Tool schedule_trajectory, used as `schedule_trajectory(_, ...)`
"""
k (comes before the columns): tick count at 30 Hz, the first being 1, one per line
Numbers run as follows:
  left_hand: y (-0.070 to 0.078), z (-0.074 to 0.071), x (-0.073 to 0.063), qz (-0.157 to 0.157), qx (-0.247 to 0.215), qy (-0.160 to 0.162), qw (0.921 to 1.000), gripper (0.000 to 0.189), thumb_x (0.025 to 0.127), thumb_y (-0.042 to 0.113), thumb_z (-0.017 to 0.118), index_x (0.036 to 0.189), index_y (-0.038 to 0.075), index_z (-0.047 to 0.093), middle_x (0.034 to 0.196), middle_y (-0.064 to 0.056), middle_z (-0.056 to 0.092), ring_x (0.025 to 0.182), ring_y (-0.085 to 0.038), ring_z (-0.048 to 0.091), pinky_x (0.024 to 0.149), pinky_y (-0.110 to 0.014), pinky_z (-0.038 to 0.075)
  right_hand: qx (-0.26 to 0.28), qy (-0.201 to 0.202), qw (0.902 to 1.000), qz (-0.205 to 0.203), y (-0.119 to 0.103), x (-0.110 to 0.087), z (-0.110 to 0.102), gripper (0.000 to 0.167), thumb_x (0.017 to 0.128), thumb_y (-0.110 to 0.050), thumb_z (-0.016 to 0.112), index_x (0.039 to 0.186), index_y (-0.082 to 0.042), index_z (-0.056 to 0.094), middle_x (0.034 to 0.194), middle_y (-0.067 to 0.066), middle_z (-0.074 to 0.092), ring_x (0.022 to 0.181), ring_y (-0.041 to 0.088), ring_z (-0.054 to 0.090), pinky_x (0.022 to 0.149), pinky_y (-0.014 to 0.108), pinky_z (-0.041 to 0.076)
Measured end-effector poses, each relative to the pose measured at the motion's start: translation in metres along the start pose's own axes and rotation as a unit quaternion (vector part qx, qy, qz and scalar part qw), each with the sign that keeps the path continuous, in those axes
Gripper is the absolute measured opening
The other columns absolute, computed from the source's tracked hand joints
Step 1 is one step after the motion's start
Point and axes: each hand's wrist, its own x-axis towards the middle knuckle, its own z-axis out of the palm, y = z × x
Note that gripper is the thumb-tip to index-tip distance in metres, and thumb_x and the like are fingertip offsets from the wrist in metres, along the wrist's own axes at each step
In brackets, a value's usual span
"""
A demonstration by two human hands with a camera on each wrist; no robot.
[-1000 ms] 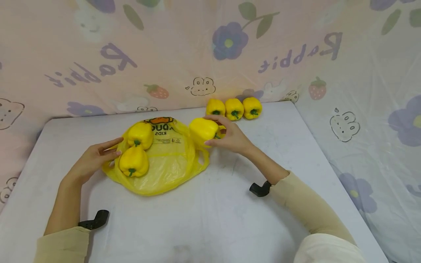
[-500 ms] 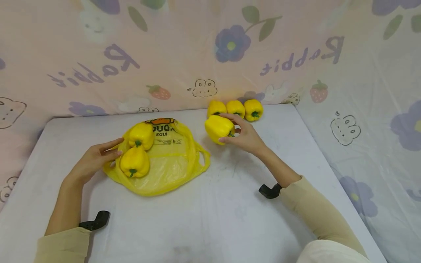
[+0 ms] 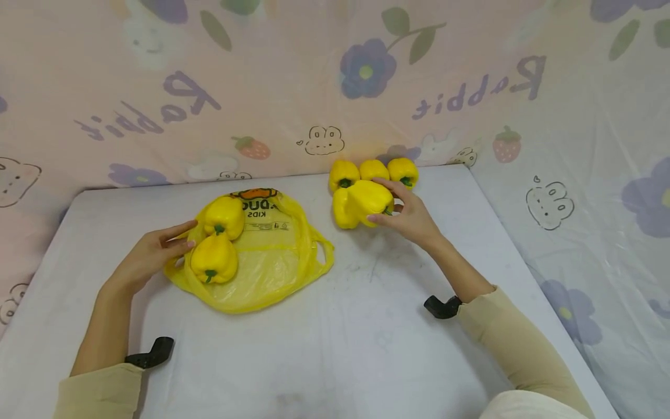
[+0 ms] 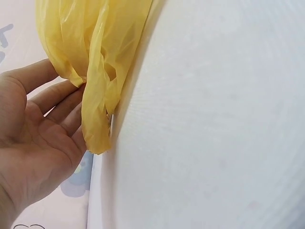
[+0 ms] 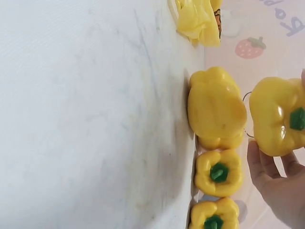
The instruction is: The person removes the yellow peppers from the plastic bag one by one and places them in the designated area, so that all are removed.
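Observation:
In the head view my right hand (image 3: 410,218) grips a yellow bell pepper (image 3: 373,196), thumb on the near side and fingers on the far side. The right wrist view shows this bell pepper (image 5: 276,117) raised off the tabletop. Another bell pepper (image 3: 344,210) sits just left of it, partly covered. My left hand (image 3: 149,256) touches the left edge of a thin yellow plastic bag (image 3: 267,273), its fingers extended. Two bell peppers (image 3: 214,259) lie at the bag's left side; inside or on top, I cannot tell. In the left wrist view, fingertips go behind the bag's handle (image 4: 97,119).
Three bell peppers (image 3: 403,173) stand in a row at the back edge of the white table (image 3: 314,349), against a printed cloth (image 3: 262,87). Black wrist mounts (image 3: 442,306) stick out from both forearms.
My right hand has moved right with its bell pepper, away from the bag and toward the back row. The bell pepper beside it has come into sight. My left hand has stayed in place.

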Motion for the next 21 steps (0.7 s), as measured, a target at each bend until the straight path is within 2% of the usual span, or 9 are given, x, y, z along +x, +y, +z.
schedule_trajectory(8,0.0,0.0,0.0,0.003,-0.007,-0.001,1.0,0.073,0.099,0.04,0.061,0.155,0.005,0.03,0.161,-0.021,0.023,0.144,-0.047,0.021,0.111,-0.066,0.025,0.001,0.024,0.9995,0.019,0.043,0.006,-0.005,0.072,0.083,-0.012,0.082,0.147,-0.016,0.048,0.148,0.008,0.046,0.125,0.027,0.044,0.098,0.051,0.043)
schedule_trajectory(16,-0.002,0.001,0.0,0.001,-0.011,-0.001,0.9999,0.074,0.099,0.041,0.061,0.156,0.005,0.03,0.161,-0.021,0.022,0.144,-0.047,0.02,0.111,-0.066,0.024,-0.01,0.048,0.9982,0.036,0.057,0.004,-0.01,0.071,0.083,-0.026,0.083,0.145,-0.024,0.05,0.144,0.004,0.048,0.122,0.025,0.045,0.095,0.048,0.044)
schedule_trajectory(21,-0.003,0.001,0.001,-0.001,-0.011,0.001,0.9999,0.074,0.098,0.041,0.061,0.156,0.006,0.03,0.161,-0.021,0.022,0.145,-0.047,0.019,0.111,-0.067,0.024,-0.013,0.058,0.9972,0.045,0.062,0.001,-0.01,0.072,0.083,-0.025,0.083,0.147,-0.022,0.048,0.147,0.004,0.046,0.125,0.028,0.044,0.094,0.046,0.043)
